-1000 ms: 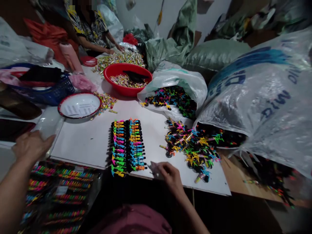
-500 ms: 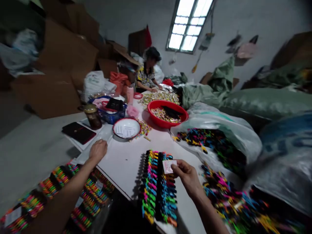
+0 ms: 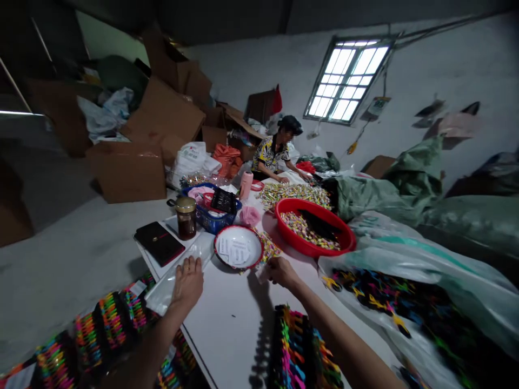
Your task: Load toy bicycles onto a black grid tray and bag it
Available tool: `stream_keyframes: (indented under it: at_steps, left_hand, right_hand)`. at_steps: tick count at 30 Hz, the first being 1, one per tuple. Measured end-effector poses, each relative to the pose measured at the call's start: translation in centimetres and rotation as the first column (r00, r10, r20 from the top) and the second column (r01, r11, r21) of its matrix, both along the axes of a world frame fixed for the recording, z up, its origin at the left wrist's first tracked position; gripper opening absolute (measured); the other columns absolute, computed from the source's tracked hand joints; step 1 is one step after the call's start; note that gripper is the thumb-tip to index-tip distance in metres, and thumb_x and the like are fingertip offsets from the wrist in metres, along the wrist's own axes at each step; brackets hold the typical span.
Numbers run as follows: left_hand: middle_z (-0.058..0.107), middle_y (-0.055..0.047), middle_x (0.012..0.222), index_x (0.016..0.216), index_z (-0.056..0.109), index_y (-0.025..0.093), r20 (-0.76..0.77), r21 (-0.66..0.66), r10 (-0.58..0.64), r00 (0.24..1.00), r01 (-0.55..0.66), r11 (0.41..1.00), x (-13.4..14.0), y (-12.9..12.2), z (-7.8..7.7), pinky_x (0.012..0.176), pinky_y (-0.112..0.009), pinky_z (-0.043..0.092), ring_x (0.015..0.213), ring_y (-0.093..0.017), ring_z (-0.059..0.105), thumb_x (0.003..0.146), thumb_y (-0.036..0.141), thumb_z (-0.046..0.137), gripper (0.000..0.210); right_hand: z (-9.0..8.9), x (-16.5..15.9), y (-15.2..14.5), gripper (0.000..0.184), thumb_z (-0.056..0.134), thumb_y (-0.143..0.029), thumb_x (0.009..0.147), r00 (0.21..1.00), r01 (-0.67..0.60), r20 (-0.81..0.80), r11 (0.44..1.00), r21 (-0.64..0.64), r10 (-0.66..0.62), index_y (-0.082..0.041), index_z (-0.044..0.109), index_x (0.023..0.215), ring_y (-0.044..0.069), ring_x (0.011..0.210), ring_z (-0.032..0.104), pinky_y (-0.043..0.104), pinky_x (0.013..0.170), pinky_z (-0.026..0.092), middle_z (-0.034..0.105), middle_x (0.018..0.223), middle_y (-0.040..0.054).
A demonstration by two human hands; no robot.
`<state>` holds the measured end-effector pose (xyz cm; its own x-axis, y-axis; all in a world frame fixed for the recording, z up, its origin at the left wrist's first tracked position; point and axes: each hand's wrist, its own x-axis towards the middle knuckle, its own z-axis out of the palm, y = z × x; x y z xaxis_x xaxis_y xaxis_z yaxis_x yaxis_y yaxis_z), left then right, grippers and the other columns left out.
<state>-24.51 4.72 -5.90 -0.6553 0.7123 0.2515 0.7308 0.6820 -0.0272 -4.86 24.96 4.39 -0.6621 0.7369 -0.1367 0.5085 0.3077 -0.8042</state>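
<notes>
My left hand lies with fingers stretched out on a stack of clear plastic bags at the table's left edge. My right hand pinches a small white paper label, partly hidden by the fingers, just right of a white enamel dish. Inside that red-rimmed dish lie several printed labels. Nearer to me, below my right forearm, two rows of colourful plastic pieces with black parts stand on the white table.
A red basin holds small colourful pieces. Left of it are a blue basket, a jar of dark liquid and a black case. An open sack lies right. Packed bundles cover the floor. Another person works behind.
My right hand has carried the label away from the rows, forward to beside the dish. My left hand has stayed on the plastic bags. The view has swung left and up.
</notes>
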Motion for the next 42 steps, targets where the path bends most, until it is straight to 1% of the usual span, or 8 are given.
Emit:
stream_keyframes:
  at_steps: [9,16,22,28,34,37,40,42]
  left_hand:
    - [0.059,-0.026,0.119,0.116,0.059,0.001,0.008,0.027,-0.068,0.998,0.068,0.997,0.4,1.2,0.9,0.095,-0.043,0.042,0.112,-0.031,0.055,0.079,-0.005,0.032,0.046]
    - [0.067,-0.011,0.090,0.090,0.064,0.012,0.165,0.052,-0.047,0.985,0.038,0.998,-2.0,1.7,3.0,0.082,-0.031,0.046,0.093,-0.023,0.062,0.074,-0.013,0.030,0.045]
    - [0.068,-0.004,0.093,0.091,0.061,0.018,0.307,0.164,-0.058,0.950,0.007,0.986,-3.7,1.2,2.7,0.083,-0.025,0.045,0.094,-0.017,0.063,0.077,-0.001,0.048,0.027]
    - [0.062,-0.002,0.079,0.073,0.056,0.019,0.313,0.330,-0.097,0.945,-0.012,0.944,-2.3,0.8,0.0,0.072,-0.026,0.047,0.075,-0.015,0.062,0.086,0.010,0.042,0.021]
    - [0.060,-0.004,0.075,0.072,0.054,0.023,0.073,0.523,-0.239,0.968,0.167,0.836,-1.3,0.7,-2.2,0.068,-0.034,0.048,0.074,-0.021,0.059,0.085,0.010,0.041,0.023]
    - [0.058,-0.004,0.073,0.070,0.053,0.023,0.053,0.519,-0.246,0.968,0.184,0.835,-1.4,0.7,-2.1,0.068,-0.033,0.047,0.073,-0.020,0.058,0.086,0.013,0.042,0.023]
    - [0.057,-0.003,0.074,0.072,0.054,0.021,0.084,0.510,-0.265,0.961,0.187,0.840,-1.5,0.7,-1.9,0.073,-0.034,0.047,0.076,-0.020,0.056,0.089,0.017,0.042,0.021]
    - [0.056,-0.004,0.076,0.074,0.054,0.020,0.124,0.506,-0.279,0.952,0.181,0.843,-1.6,0.7,-2.0,0.075,-0.035,0.045,0.079,-0.021,0.055,0.090,0.021,0.045,0.018]
  right_hand:
    - [-1.7,-1.5,7.6,0.011,0.051,-0.005,0.057,0.981,0.131,0.118,0.977,0.168,-0.152,-0.016,0.054,0.056,0.010,0.043,0.050,0.019,0.043,0.031,0.052,0.042,-0.0033]
    - [-3.3,-2.8,8.8,0.009,0.053,-0.007,0.057,0.980,0.162,0.066,0.945,0.285,-0.188,-0.016,0.054,0.057,0.011,0.050,0.053,0.018,0.047,0.033,0.057,0.050,-0.0022]
    - [2.5,-5.8,7.6,0.017,0.041,-0.018,0.077,0.990,0.142,-0.079,0.857,0.495,-0.118,-0.015,0.057,0.072,0.016,0.062,0.058,0.022,0.055,0.039,0.063,0.065,0.0039]
    - [11.0,-18.8,3.4,0.024,0.043,-0.016,0.083,0.990,-0.036,-0.078,0.753,0.657,0.116,-0.015,0.060,0.099,0.018,0.084,0.063,0.023,0.072,0.044,0.069,0.092,0.0084]
    - [11.8,-28.3,-0.9,0.029,0.044,-0.003,0.083,0.985,-0.164,0.080,0.699,0.696,0.153,-0.009,0.057,0.108,0.024,0.091,0.065,0.030,0.077,0.046,0.069,0.096,0.0181]
    - [11.5,-27.0,-0.5,0.027,0.050,-0.012,0.086,0.979,-0.204,0.125,0.699,0.685,0.164,-0.009,0.055,0.112,0.023,0.095,0.064,0.030,0.080,0.046,0.067,0.103,0.0180]
    - [11.1,-21.8,1.5,0.030,0.045,-0.027,0.092,0.974,-0.224,0.147,0.675,0.703,0.169,-0.011,0.054,0.115,0.021,0.097,0.062,0.028,0.082,0.044,0.067,0.105,0.0141]
    - [10.0,-17.7,2.5,0.029,0.040,-0.027,0.093,0.929,-0.369,0.293,0.641,0.673,0.227,-0.012,0.059,0.109,0.019,0.091,0.063,0.026,0.079,0.044,0.068,0.099,0.0115]
